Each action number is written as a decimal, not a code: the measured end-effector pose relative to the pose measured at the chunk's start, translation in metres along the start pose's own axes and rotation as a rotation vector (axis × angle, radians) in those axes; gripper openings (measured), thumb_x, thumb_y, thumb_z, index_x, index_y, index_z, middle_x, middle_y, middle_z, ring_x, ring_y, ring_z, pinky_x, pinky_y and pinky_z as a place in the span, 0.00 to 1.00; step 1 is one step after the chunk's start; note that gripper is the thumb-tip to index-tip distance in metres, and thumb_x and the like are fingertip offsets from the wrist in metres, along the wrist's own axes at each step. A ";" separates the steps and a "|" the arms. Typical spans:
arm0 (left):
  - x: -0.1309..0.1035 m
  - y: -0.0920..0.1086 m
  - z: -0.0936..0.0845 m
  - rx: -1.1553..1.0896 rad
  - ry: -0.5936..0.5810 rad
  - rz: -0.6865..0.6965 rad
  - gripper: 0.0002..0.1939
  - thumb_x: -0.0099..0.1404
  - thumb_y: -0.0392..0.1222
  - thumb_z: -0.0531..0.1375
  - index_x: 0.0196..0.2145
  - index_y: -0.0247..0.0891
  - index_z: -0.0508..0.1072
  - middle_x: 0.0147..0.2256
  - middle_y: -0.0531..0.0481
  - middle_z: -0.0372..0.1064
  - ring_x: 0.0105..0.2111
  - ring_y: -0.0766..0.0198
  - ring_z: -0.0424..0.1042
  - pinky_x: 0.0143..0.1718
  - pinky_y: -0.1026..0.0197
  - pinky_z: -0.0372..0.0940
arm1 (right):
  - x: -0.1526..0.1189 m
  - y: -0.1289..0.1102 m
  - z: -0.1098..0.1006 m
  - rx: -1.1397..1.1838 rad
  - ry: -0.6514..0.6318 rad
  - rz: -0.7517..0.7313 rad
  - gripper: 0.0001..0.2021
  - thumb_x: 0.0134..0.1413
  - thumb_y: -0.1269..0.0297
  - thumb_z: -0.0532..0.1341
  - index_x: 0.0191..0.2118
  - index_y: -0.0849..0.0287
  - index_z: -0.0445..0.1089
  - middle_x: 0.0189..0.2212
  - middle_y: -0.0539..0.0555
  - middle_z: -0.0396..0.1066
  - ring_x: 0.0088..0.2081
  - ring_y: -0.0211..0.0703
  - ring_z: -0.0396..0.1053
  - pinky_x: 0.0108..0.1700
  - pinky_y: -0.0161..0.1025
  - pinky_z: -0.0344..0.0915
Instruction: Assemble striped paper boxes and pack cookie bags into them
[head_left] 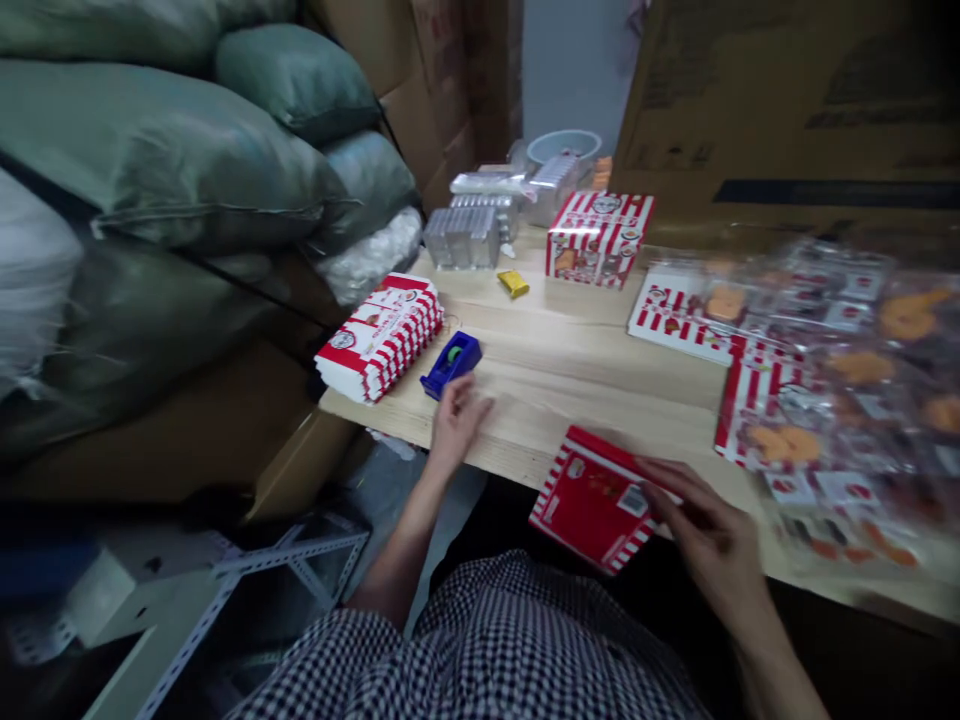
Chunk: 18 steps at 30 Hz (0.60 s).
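Observation:
My right hand [705, 530] grips the right edge of a red box [596, 495] with striped borders and a barcode, tilted over the table's front edge. My left hand [457, 420] is at the near end of a blue tape dispenser [452, 365] holding a green roll; whether its fingertips touch it or pinch any tape is too blurred to tell. Left of the dispenser lies a stack of flat red-and-white striped cartons [382, 335].
At the back of the table [570, 365] stand a striped box [600, 240], clear plastic trays [461, 238] and a bowl [564, 146]. A yellow packet [514, 284] lies before them. Plastic-bagged orange pieces [862, 365] cover the right side. Large sacks [187, 160] are piled at left.

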<state>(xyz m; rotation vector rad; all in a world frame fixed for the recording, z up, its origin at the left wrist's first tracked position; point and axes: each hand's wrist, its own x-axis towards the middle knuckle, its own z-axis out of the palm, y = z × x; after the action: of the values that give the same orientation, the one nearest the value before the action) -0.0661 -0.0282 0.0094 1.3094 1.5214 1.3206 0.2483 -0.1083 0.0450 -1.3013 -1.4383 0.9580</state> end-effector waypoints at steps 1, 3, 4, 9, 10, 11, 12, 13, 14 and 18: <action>0.014 -0.005 -0.016 0.130 0.173 0.012 0.28 0.60 0.49 0.66 0.55 0.40 0.67 0.59 0.40 0.64 0.59 0.53 0.64 0.59 0.52 0.60 | 0.003 -0.006 -0.002 -0.018 0.085 -0.036 0.12 0.59 0.61 0.65 0.48 0.49 0.78 0.49 0.55 0.75 0.50 0.49 0.73 0.48 0.44 0.72; 0.037 -0.014 -0.047 0.361 0.305 -0.024 0.30 0.53 0.49 0.70 0.51 0.38 0.69 0.55 0.39 0.66 0.58 0.50 0.63 0.57 0.51 0.59 | 0.009 -0.016 -0.003 -0.044 0.245 -0.098 0.12 0.58 0.63 0.66 0.48 0.49 0.78 0.48 0.54 0.75 0.48 0.49 0.73 0.46 0.44 0.71; 0.047 -0.018 -0.059 0.413 0.287 -0.070 0.29 0.50 0.49 0.71 0.47 0.37 0.70 0.51 0.40 0.68 0.56 0.49 0.64 0.55 0.51 0.60 | 0.012 -0.020 -0.001 -0.057 0.306 -0.134 0.12 0.58 0.64 0.66 0.48 0.49 0.78 0.48 0.54 0.75 0.48 0.49 0.73 0.47 0.45 0.71; 0.078 -0.027 -0.082 0.297 0.062 -0.279 0.18 0.51 0.55 0.68 0.28 0.37 0.74 0.26 0.51 0.68 0.31 0.59 0.67 0.35 0.59 0.62 | 0.025 -0.026 0.022 -0.140 0.298 -0.312 0.15 0.60 0.69 0.63 0.50 0.48 0.77 0.50 0.55 0.74 0.48 0.51 0.73 0.51 0.51 0.69; 0.082 -0.027 -0.083 0.264 0.039 -0.296 0.18 0.51 0.56 0.68 0.26 0.36 0.74 0.23 0.51 0.67 0.28 0.62 0.65 0.32 0.61 0.60 | 0.027 -0.026 0.025 -0.145 0.271 -0.334 0.15 0.61 0.70 0.63 0.51 0.48 0.76 0.50 0.55 0.74 0.49 0.51 0.73 0.51 0.51 0.69; 0.086 -0.026 -0.084 0.227 0.022 -0.314 0.19 0.50 0.56 0.68 0.24 0.35 0.74 0.21 0.51 0.66 0.25 0.64 0.63 0.29 0.62 0.59 | 0.028 -0.025 0.027 -0.147 0.240 -0.348 0.15 0.61 0.71 0.62 0.51 0.48 0.76 0.51 0.55 0.74 0.50 0.51 0.72 0.51 0.51 0.69; 0.088 -0.025 -0.084 0.187 0.011 -0.331 0.19 0.49 0.56 0.69 0.23 0.35 0.75 0.20 0.51 0.67 0.24 0.65 0.62 0.28 0.62 0.58 | 0.029 -0.025 0.029 -0.148 0.211 -0.356 0.16 0.62 0.71 0.62 0.51 0.47 0.76 0.51 0.55 0.74 0.50 0.51 0.72 0.51 0.51 0.69; 0.090 -0.024 -0.084 0.147 0.008 -0.342 0.20 0.47 0.56 0.70 0.23 0.34 0.75 0.21 0.50 0.68 0.23 0.65 0.62 0.27 0.63 0.57 | 0.029 -0.025 0.029 -0.152 0.186 -0.359 0.16 0.62 0.71 0.61 0.51 0.47 0.76 0.51 0.55 0.73 0.51 0.51 0.72 0.51 0.51 0.69; 0.092 -0.022 -0.084 0.108 0.011 -0.348 0.20 0.45 0.56 0.70 0.24 0.34 0.76 0.23 0.48 0.71 0.24 0.66 0.63 0.27 0.63 0.58 | 0.029 -0.026 0.029 -0.158 0.167 -0.361 0.16 0.62 0.71 0.61 0.52 0.47 0.76 0.51 0.55 0.73 0.51 0.51 0.72 0.52 0.51 0.69; 0.088 -0.020 -0.086 -0.020 0.043 -0.337 0.21 0.43 0.55 0.71 0.25 0.33 0.76 0.35 0.41 0.77 0.30 0.62 0.69 0.29 0.62 0.62 | 0.028 -0.026 0.027 -0.183 0.139 -0.378 0.15 0.63 0.70 0.60 0.51 0.47 0.75 0.51 0.55 0.73 0.51 0.50 0.71 0.52 0.51 0.69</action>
<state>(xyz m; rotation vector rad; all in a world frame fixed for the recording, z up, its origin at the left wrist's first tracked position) -0.1721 0.0376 0.0171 0.9647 1.6679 1.1484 0.2160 -0.0829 0.0674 -1.1432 -1.6165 0.4864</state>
